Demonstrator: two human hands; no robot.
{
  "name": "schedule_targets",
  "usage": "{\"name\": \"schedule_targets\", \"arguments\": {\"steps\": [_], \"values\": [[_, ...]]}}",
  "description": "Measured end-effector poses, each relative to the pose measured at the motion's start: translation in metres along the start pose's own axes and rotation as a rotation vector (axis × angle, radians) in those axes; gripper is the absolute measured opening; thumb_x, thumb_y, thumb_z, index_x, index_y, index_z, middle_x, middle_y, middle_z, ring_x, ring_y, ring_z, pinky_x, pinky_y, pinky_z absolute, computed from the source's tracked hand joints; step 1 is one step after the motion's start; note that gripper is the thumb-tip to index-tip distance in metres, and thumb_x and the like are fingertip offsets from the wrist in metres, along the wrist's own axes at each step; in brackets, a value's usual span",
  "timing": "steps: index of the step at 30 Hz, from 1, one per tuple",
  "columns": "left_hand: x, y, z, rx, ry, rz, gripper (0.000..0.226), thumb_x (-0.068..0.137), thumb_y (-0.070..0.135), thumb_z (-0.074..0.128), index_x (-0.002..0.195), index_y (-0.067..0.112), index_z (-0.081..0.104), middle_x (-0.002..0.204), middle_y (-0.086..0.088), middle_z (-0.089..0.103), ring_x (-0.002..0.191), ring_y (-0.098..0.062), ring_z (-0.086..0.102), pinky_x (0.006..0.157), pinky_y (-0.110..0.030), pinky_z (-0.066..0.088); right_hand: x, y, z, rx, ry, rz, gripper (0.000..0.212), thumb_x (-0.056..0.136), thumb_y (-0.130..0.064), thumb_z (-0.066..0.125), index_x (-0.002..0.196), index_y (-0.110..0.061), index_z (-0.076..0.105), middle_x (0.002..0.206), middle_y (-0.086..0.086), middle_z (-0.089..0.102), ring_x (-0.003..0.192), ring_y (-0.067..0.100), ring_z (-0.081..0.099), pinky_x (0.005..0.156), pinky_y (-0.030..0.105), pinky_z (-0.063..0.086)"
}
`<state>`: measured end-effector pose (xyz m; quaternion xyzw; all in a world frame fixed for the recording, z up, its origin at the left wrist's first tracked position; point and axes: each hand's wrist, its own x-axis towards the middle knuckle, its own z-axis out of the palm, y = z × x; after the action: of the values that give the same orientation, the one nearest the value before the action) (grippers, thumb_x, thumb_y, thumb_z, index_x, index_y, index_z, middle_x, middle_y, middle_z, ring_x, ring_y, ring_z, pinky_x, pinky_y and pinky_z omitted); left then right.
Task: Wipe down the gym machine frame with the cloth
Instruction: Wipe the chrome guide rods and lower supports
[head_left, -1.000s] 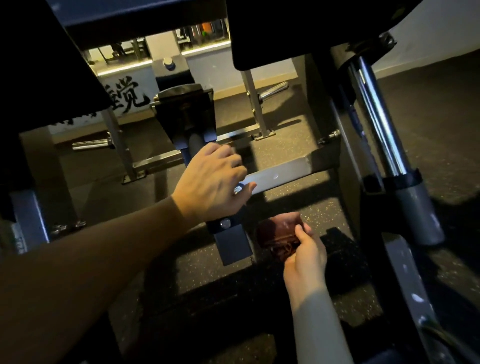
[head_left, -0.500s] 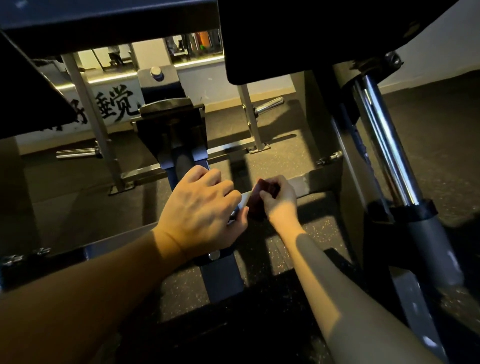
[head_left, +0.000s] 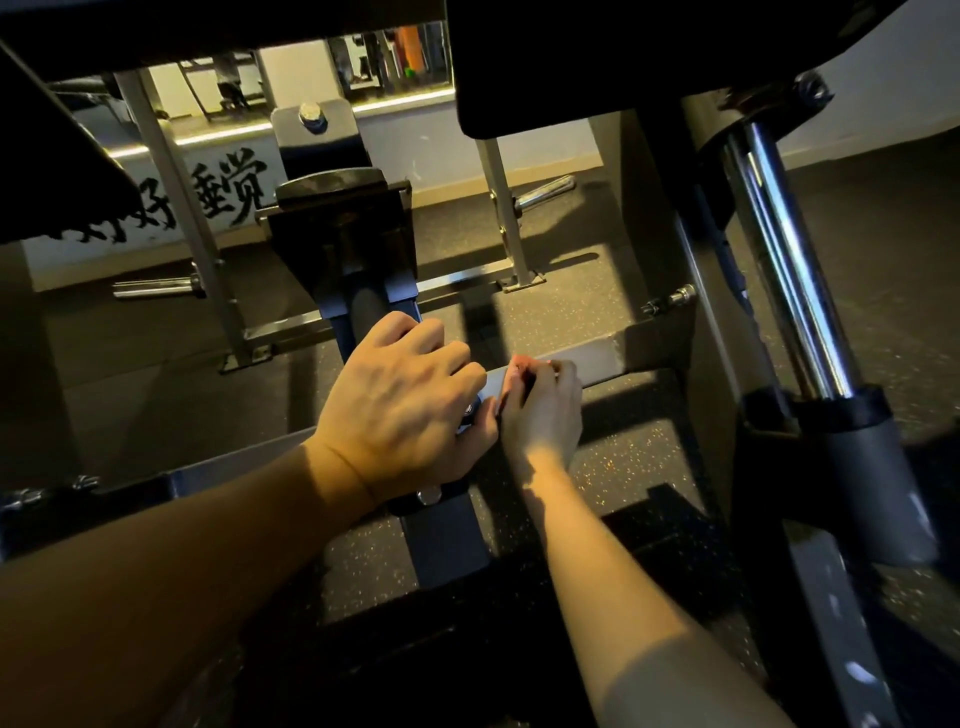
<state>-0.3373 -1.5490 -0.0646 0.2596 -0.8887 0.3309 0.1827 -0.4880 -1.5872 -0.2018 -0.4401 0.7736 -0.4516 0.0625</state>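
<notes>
A grey steel crossbar (head_left: 602, 358) of the gym machine frame runs left to right low in the middle of the view. My left hand (head_left: 400, 405) grips the frame where the dark upright post (head_left: 447, 540) meets the crossbar, fingers curled over it. Just to its right, my right hand (head_left: 543, 410) presses a dark red cloth (head_left: 519, 370) onto the crossbar. Only a small reddish edge of the cloth shows above my fingers; the rest is hidden under the hand.
A black pad (head_left: 571, 62) hangs overhead. A chrome shaft (head_left: 784, 260) with a grey sleeve stands at the right. Thin frame legs (head_left: 176, 218) and chrome pegs (head_left: 156, 286) stand behind on the speckled rubber floor (head_left: 623, 467).
My right hand rose from below the crossbar with the cloth and set it on the bar beside my left hand. My left hand has kept its grip.
</notes>
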Motion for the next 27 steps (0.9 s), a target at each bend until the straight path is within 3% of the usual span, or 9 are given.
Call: {"name": "schedule_targets", "arguments": {"steps": [2, 7, 12, 15, 18, 21, 22, 24, 27], "values": [[0.000, -0.001, -0.001, 0.001, 0.003, -0.001, 0.043, 0.098, 0.043, 0.043, 0.075, 0.014, 0.065, 0.073, -0.007, 0.061, 0.071, -0.028, 0.051, 0.074, -0.043, 0.040, -0.008, -0.002, 0.003, -0.043, -0.021, -0.056, 0.046, 0.095, -0.036, 0.066, 0.134, -0.014, 0.057, 0.141, 0.005, 0.048, 0.129, 0.021, 0.048, 0.103, 0.032, 0.043], [0.000, -0.001, -0.001, 0.009, -0.006, 0.008, 0.043, 0.097, 0.044, 0.043, 0.076, 0.013, 0.065, 0.073, -0.007, 0.060, 0.072, -0.027, 0.051, 0.074, -0.042, 0.039, 0.000, 0.014, -0.007, -0.185, -0.110, -0.196, 0.045, 0.094, -0.018, 0.065, 0.137, -0.016, 0.053, 0.148, 0.006, 0.040, 0.131, 0.024, 0.042, 0.106, 0.036, 0.042], [-0.001, -0.002, 0.001, -0.005, -0.013, -0.001, 0.043, 0.097, 0.044, 0.044, 0.076, 0.013, 0.065, 0.073, -0.007, 0.060, 0.072, -0.028, 0.051, 0.075, -0.042, 0.038, 0.037, 0.067, -0.032, -0.114, 0.012, -0.002, 0.035, 0.099, -0.018, 0.058, 0.134, -0.021, 0.061, 0.140, 0.003, 0.050, 0.131, 0.025, 0.051, 0.104, 0.030, 0.043], [0.000, -0.002, 0.001, -0.007, -0.017, -0.004, 0.042, 0.097, 0.044, 0.044, 0.077, 0.013, 0.065, 0.074, -0.007, 0.061, 0.072, -0.028, 0.051, 0.075, -0.043, 0.040, 0.032, 0.059, -0.030, -0.118, 0.023, 0.059, 0.037, 0.096, -0.014, 0.063, 0.132, -0.016, 0.061, 0.142, 0.006, 0.051, 0.133, 0.026, 0.050, 0.110, 0.039, 0.045], [0.000, -0.001, -0.001, -0.008, -0.022, -0.008, 0.042, 0.097, 0.043, 0.043, 0.078, 0.013, 0.065, 0.075, -0.008, 0.061, 0.073, -0.029, 0.052, 0.075, -0.044, 0.041, 0.001, 0.023, -0.013, -0.010, -0.150, -0.140, 0.030, 0.099, -0.018, 0.061, 0.128, -0.022, 0.062, 0.128, 0.002, 0.056, 0.123, 0.024, 0.055, 0.091, 0.023, 0.045], [0.000, -0.001, -0.002, -0.025, -0.008, -0.010, 0.041, 0.096, 0.041, 0.043, 0.077, 0.013, 0.066, 0.075, -0.008, 0.061, 0.074, -0.030, 0.053, 0.075, -0.044, 0.041, -0.014, 0.024, -0.010, -0.059, -0.281, -0.405, 0.032, 0.100, -0.017, 0.057, 0.130, -0.022, 0.064, 0.132, 0.005, 0.056, 0.123, 0.025, 0.051, 0.096, 0.034, 0.043], [0.000, -0.001, -0.002, -0.028, -0.002, -0.011, 0.040, 0.097, 0.040, 0.043, 0.077, 0.013, 0.065, 0.075, -0.008, 0.061, 0.074, -0.030, 0.053, 0.076, -0.044, 0.041, -0.005, 0.032, -0.015, -0.070, -0.267, -0.393, 0.033, 0.099, -0.013, 0.057, 0.129, -0.024, 0.064, 0.132, 0.005, 0.057, 0.123, 0.027, 0.051, 0.098, 0.038, 0.044], [0.000, -0.001, -0.001, -0.029, 0.010, -0.011, 0.039, 0.097, 0.040, 0.045, 0.077, 0.013, 0.065, 0.076, -0.008, 0.061, 0.074, -0.029, 0.053, 0.076, -0.043, 0.041, 0.023, 0.052, -0.030, -0.098, -0.197, -0.159, 0.037, 0.095, -0.010, 0.063, 0.127, -0.028, 0.060, 0.133, 0.005, 0.056, 0.127, 0.029, 0.054, 0.103, 0.048, 0.048], [0.000, 0.000, 0.002, -0.010, 0.039, -0.023, 0.035, 0.096, 0.039, 0.048, 0.080, 0.012, 0.065, 0.081, -0.009, 0.062, 0.078, -0.030, 0.054, 0.078, -0.044, 0.040, 0.044, 0.057, -0.035, -0.157, -0.043, 0.116, 0.044, 0.093, -0.012, 0.066, 0.137, -0.016, 0.058, 0.152, 0.007, 0.042, 0.142, 0.029, 0.042, 0.115, 0.049, 0.041]]}}
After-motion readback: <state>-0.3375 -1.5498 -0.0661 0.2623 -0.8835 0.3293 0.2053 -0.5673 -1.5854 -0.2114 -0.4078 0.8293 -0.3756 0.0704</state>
